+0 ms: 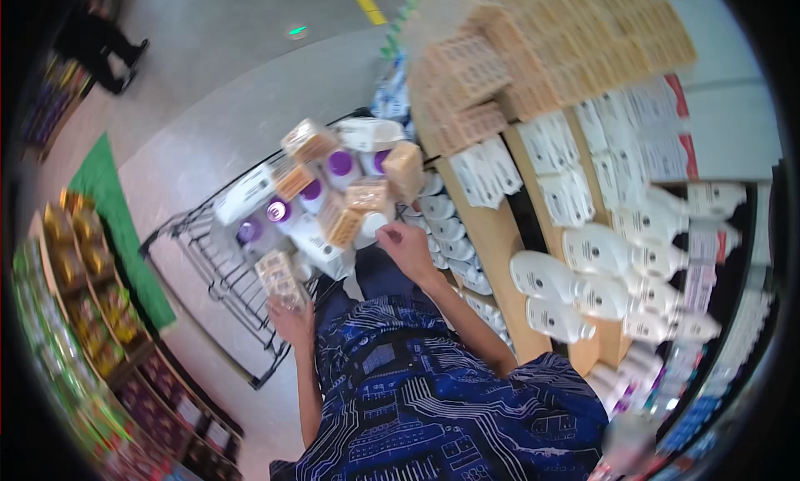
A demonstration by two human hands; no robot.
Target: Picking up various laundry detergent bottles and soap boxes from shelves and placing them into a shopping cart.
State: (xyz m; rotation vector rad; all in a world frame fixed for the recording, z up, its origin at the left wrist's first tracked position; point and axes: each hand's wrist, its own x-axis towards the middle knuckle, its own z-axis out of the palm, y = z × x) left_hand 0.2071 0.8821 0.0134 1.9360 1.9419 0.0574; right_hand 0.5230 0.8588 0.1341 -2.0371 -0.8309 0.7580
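A black wire shopping cart (234,293) stands before me, heaped with bottles and packs. My left hand (290,322) is closed around a clear-wrapped pack of small beige blocks (279,280) at the cart's near side. With bent fingers, my right hand (405,247) touches or nearly touches the white cap (374,223) of a bottle in the cart; whether it grips the cap is unclear. Several bottles with purple caps (340,163), white pouches (242,197) and more wrapped beige packs (367,195) lie around it.
To the right, wooden shelves (481,231) hold white bottles (597,248) and white pouches (484,172), with stacked beige packs (469,69) beyond. Shelves of packaged goods (94,293) line the left, beside a green floor mat (122,231). Another person (97,40) is at the upper left.
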